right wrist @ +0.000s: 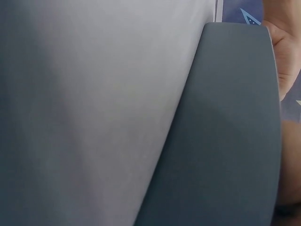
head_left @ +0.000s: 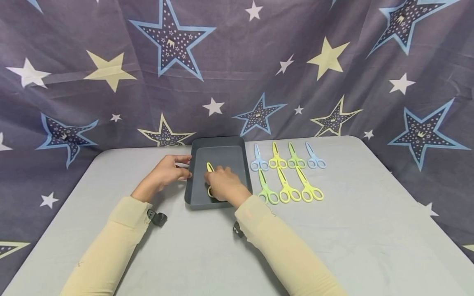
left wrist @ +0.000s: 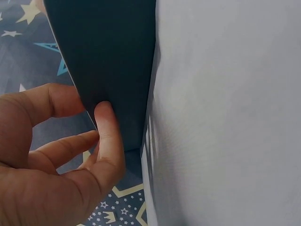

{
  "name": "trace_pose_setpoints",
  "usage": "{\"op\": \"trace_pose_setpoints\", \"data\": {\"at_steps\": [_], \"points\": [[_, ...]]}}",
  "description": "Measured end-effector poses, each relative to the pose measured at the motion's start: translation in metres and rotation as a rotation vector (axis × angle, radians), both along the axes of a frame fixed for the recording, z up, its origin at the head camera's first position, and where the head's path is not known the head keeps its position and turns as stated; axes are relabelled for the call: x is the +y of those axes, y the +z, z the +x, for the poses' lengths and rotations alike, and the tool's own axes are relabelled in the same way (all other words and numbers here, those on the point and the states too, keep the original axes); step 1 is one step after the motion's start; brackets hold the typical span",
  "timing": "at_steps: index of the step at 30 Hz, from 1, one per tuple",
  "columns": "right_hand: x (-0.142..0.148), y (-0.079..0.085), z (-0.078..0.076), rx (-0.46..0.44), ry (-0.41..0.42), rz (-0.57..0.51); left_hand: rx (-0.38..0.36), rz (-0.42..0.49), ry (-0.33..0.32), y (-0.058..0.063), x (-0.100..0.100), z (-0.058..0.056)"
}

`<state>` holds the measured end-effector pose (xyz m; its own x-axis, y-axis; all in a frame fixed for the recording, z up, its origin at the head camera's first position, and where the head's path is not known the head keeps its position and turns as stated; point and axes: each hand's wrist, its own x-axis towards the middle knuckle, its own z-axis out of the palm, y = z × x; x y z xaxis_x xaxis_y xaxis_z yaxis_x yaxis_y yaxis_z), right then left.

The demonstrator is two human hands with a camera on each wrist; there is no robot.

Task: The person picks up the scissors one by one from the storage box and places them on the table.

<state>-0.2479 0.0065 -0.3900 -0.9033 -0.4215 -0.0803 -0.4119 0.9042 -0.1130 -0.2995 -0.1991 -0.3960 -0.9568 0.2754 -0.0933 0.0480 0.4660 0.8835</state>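
Note:
A dark grey rectangular tray (head_left: pixel 212 206) lies on the table. My left hand (head_left: pixel 167 172) is at its left wall. In the left wrist view one digit presses the outer face of the wall (left wrist: pixel 108 42) while another reaches over the rim. Inside the tray my right hand (head_left: pixel 226 184) holds a pair of yellow scissors (head_left: pixel 210 167), blade toward the back. Fingers cover their middle; the blade tip and part of a handle loop show. In the right wrist view the tray's near wall (right wrist: pixel 225 117) hides most of the hand.
Right of the tray, several scissors lie in two rows, blades pointing back: blue scissors (head_left: pixel 257 158), green scissors (head_left: pixel 295 156) and yellow scissors (head_left: pixel 286 187) among them. The front row's green scissors (head_left: pixel 267 191) lie close by the tray. A star-patterned cloth (head_left: pixel 229 82) hangs behind the table (head_left: pixel 207 255).

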Motion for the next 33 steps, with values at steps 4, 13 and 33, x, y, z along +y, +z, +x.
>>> {"op": "trace_pose_setpoints", "data": {"at_steps": [4,13,33], "points": [[-0.0001,0.0011,0.0004,-0.015,0.004,0.008,0.008,-0.004,-0.005,-0.0001,0.0,0.0],[0.0009,0.0004,-0.0025,-0.028,0.026,0.007,0.02,-0.008,-0.009,0.0,-0.0003,0.0001],[0.0015,0.006,-0.0006,-0.03,0.028,0.031,0.004,-0.011,-0.01,0.0004,-0.0023,-0.0001]]}}
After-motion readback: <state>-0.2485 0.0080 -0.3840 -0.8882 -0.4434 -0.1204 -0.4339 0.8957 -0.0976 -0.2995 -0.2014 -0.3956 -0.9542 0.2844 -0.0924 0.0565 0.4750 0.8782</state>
